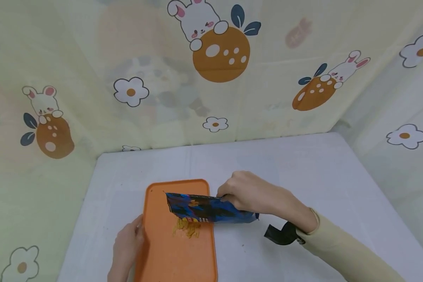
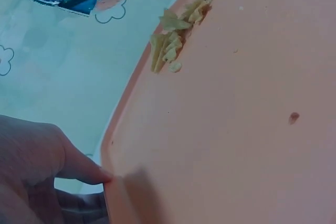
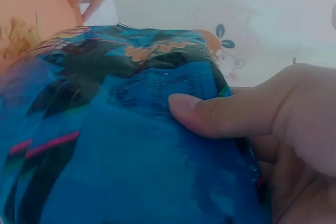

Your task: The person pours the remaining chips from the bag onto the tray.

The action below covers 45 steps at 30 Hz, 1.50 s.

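My right hand (image 1: 253, 194) pinches a blue snack bag (image 1: 197, 205) by its upper edge, thumb (image 3: 199, 114) pressed flat on the foil. The bag hangs on its side, partly above an orange tray (image 1: 172, 258). Crumpled yellowish chips (image 1: 188, 228) lie in the tray just below the bag. At the tray's left rim, my left hand (image 1: 127, 243) grips the edge; in the left wrist view its thumb (image 2: 86, 169) lies against the rim and the other fingers are lower, partly hidden. The tray looks tilted, with the chips (image 2: 176, 32) gathered along one side. The bag's opening cannot be made out.
A white table (image 1: 303, 168) carries the tray. Patterned cloth (image 1: 155, 51) hangs behind and at both sides. A black strap (image 1: 282, 234) dangles from the right wrist near the sleeve (image 1: 345, 246). A small dark speck (image 2: 294, 117) lies on the tray.
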Tool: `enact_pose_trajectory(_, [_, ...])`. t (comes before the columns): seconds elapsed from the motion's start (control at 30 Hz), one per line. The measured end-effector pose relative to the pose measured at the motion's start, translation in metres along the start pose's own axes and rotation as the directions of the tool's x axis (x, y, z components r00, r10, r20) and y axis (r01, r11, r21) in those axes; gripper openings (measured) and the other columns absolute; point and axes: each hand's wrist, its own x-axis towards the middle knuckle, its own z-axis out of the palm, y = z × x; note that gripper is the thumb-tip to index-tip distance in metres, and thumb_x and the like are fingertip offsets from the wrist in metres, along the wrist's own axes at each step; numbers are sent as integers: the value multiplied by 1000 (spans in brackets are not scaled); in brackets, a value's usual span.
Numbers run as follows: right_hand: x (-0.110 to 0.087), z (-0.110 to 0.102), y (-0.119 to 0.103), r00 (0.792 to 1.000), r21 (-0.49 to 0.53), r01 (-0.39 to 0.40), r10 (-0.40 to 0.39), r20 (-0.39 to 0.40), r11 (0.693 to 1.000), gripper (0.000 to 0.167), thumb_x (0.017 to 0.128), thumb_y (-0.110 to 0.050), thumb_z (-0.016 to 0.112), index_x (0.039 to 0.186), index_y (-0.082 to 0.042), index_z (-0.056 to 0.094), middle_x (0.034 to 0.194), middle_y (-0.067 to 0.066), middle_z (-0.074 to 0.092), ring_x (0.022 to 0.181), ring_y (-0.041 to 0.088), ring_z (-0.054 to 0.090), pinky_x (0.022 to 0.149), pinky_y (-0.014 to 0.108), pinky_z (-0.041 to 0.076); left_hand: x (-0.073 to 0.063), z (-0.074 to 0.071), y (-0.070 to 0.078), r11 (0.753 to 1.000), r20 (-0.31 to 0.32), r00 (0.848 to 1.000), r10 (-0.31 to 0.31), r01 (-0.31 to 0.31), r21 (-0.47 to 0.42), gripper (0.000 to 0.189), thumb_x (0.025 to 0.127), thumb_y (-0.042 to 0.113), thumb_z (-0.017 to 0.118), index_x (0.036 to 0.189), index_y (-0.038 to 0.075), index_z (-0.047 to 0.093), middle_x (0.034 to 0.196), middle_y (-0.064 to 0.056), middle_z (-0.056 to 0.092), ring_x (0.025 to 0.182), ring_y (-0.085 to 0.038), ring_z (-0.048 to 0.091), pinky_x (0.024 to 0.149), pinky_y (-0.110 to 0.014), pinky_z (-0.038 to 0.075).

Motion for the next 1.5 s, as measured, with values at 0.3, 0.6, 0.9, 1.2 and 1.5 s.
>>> enact_pose_trajectory(0.3, [-1, 1, 2, 1000, -6, -14, 14, -24, 1000, 16, 94, 3, 67, 93, -5, 80, 84, 4, 78, 61, 3, 64, 62, 17, 52, 0, -1, -1, 999, 3, 1000, 31, -30, -20, 44, 101, 6, 56, 144, -3, 55, 87, -13, 64, 68, -19, 53, 57, -32, 44])
enact_pose_trajectory(0.6, [-1, 2, 1, 1000, 36, -26, 26, -16, 999, 17, 94, 6, 65, 93, -4, 80, 84, 5, 77, 60, 1, 61, 58, 15, 49, 1, 1, -1, 999, 15, 1000, 24, -24, -32, 45, 102, 5, 55, 146, -3, 53, 83, -11, 59, 64, -18, 49, 54, -30, 41])
enact_pose_trajectory(0.9, [-1, 6, 3, 999, 33, -47, 47, -8, 998, 16, 94, 6, 66, 94, -3, 80, 87, 7, 78, 66, 4, 67, 63, 16, 52, 3, 2, -1, 999, 14, 1000, 21, -20, -37, 45, 101, 5, 54, 146, -3, 53, 83, -11, 58, 65, -19, 49, 55, -31, 41])
enact_pose_trajectory(1.2, [0, 7, 6, 999, 14, -35, 35, -9, 999, 17, 94, 6, 65, 94, -3, 80, 87, 8, 78, 65, 6, 67, 61, 15, 51, 4, 0, 0, 999, 14, 1000, 18, -17, -46, 46, 101, 4, 54, 146, -4, 52, 81, -10, 56, 62, -18, 47, 53, -30, 39])
enact_pose_trajectory(1.5, [1, 4, 6, 1000, 27, -13, 14, -28, 1000, 17, 94, 6, 65, 96, -3, 80, 89, 8, 79, 67, 7, 69, 64, 16, 53, 5, 0, -1, 998, 23, 1000, 6, -5, -62, 45, 101, 5, 54, 146, -4, 52, 80, -9, 56, 61, -17, 47, 51, -29, 39])
